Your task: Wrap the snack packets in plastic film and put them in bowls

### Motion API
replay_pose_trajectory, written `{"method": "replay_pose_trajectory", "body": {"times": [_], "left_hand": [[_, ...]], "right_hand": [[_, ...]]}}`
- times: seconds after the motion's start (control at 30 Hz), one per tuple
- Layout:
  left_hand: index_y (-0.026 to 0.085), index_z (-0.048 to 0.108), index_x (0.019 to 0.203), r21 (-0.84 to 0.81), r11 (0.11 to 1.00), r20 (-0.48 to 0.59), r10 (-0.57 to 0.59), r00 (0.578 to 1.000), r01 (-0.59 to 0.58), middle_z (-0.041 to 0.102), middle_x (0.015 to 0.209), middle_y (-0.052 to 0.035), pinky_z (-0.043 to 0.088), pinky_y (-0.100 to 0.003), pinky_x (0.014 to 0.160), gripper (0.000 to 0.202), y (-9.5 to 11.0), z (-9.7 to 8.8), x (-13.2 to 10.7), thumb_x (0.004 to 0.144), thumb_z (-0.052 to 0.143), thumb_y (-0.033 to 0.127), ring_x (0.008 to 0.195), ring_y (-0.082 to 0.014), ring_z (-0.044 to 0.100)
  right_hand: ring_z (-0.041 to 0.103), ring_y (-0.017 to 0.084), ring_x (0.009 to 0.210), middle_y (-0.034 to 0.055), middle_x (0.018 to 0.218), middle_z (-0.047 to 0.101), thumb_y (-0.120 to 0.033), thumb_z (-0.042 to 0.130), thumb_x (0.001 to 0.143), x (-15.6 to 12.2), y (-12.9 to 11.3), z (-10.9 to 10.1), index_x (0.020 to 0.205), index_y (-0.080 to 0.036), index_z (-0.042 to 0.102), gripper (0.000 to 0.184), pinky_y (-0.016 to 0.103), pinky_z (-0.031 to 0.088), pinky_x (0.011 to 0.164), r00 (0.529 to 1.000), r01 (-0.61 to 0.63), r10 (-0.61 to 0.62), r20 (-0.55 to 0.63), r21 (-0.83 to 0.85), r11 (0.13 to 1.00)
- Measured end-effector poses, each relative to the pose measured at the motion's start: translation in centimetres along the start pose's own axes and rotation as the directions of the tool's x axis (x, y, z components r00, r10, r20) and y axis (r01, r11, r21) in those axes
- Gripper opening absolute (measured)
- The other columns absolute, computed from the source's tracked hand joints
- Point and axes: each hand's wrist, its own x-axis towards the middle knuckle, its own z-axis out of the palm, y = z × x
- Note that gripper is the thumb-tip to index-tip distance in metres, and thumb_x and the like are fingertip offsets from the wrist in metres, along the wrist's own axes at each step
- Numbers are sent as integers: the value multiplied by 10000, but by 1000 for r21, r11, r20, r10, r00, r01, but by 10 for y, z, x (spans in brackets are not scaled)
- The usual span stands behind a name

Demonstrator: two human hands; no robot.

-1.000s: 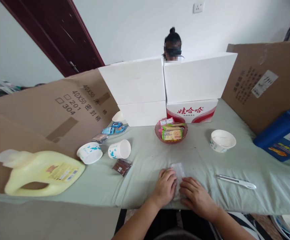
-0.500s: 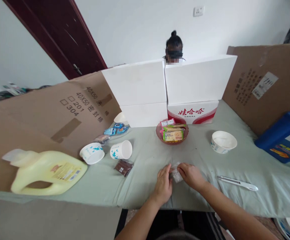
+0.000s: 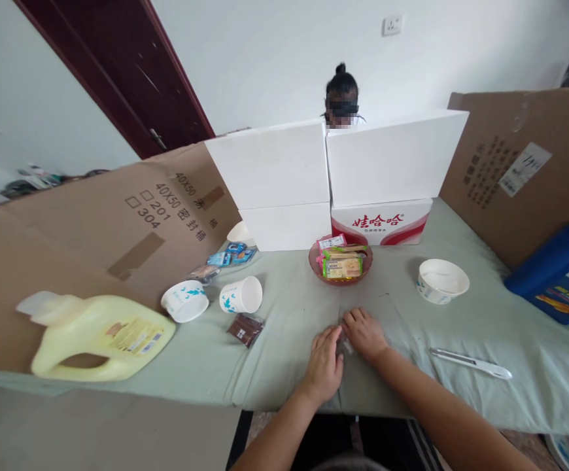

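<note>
My left hand (image 3: 324,364) and my right hand (image 3: 365,334) rest side by side on the pale green cloth (image 3: 284,327), fingers pressed down on a small clear plastic wrapper (image 3: 343,343). Only a sliver of the wrapper shows between the hands. Just beyond them stands a reddish bowl (image 3: 340,263) filled with packaged snacks. A dark brown snack packet (image 3: 245,329) lies to the left of my left hand.
A white knife-like tool (image 3: 471,363) lies right of my hands, a white paper bowl (image 3: 442,280) behind it. Two paper cups (image 3: 240,295) and a yellow jug (image 3: 93,337) lie at left. White boxes (image 3: 333,176) and cardboard walls (image 3: 118,222) surround the table; a person sits behind the boxes.
My hands slid forward across the cloth, and the wrapper that lay stretched flat between them is now gathered small under my fingers. The view shifted slightly.
</note>
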Motion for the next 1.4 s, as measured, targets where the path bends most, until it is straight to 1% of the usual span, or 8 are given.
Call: {"method": "replay_pose_trajectory", "body": {"times": [0.2,0.4,0.5,0.6,0.97,1.13,1.3,1.4], "left_hand": [[174,413,1337,-299,932,-162,-263,951,206,500,1344,-168,429,-491,1014,527,3,-10,1,869,587,344,1255,-279,482],[133,591,1051,-748,468,135,-587,798,471,668,862,-69,508,-294,709,489,30,-24,16,760,694,513,771,-182,636],[146,609,894,-745,498,42,-628,777,443,639,748,-29,482,-259,656,418,44,-27,18,782,660,545,688,-155,598],[159,615,891,-710,559,-7,-614,790,429,641,762,-31,476,-257,662,429,52,-25,15,783,647,574,703,-160,595],[157,633,907,-732,507,60,-618,784,455,645,742,-23,465,-256,633,435,36,-4,-6,825,598,583,684,-157,594],[172,567,1040,-804,413,134,-574,808,427,657,790,-29,481,-272,586,458,30,-10,-12,855,549,591,627,-152,623],[169,592,978,-748,521,173,-444,879,411,654,816,-35,503,-283,655,371,28,-8,-21,881,548,524,684,-149,631],[171,592,977,-686,602,168,-416,894,409,651,822,-33,505,-286,683,321,29,-5,-23,907,517,475,699,-147,629]], "right_hand": [[625,164,759,52,866,655,-260,433,967,-13,-9,-12,889,-200,623,214,260,431,651,1000,23,-22,-6,126,992],[621,155,816,53,888,639,-368,343,994,-38,-24,-28,945,-213,601,306,262,469,726,981,34,41,-189,377,926],[625,185,878,87,939,652,-414,296,988,-46,-24,-23,1013,-204,577,352,303,496,755,932,-11,232,-278,618,786],[627,165,737,54,858,666,-465,363,953,-51,-25,-15,1051,-203,553,338,272,488,642,955,-102,266,-133,696,711],[586,140,603,-4,676,633,-464,378,922,-67,-23,-11,820,-223,586,334,231,442,549,977,-160,215,-5,652,741],[600,152,669,24,726,653,-430,355,891,-51,43,-66,839,-192,615,356,235,459,602,930,-314,367,-21,474,823],[598,228,797,136,920,669,-348,298,904,-20,149,-139,1077,-116,598,416,325,442,672,745,-612,643,-179,201,765],[586,274,894,150,902,677,-273,463,830,-11,182,-157,1035,-125,653,316,359,417,740,718,-679,670,-190,25,734]]}}
